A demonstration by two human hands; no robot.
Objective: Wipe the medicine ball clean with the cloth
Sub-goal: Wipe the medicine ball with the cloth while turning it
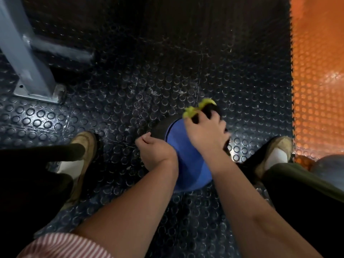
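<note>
A blue and black medicine ball (189, 164) sits on the studded floor between my feet. My right hand (206, 133) lies on the ball's top far side and grips a yellow-green cloth (197, 108) that pokes out past the fingers. My left hand (154, 151) rests against the ball's left side with its fingers curled; whether they hold anything is hidden. Both hands cover much of the ball's upper surface.
Dark studded rubber flooring (167, 81) runs all around. A grey metal post with a bolted base plate (35, 79) stands at the far left. An orange mat (318, 71) borders the right side. My shoes (81, 146) (277, 153) flank the ball. A grey round object (329, 164) lies at right.
</note>
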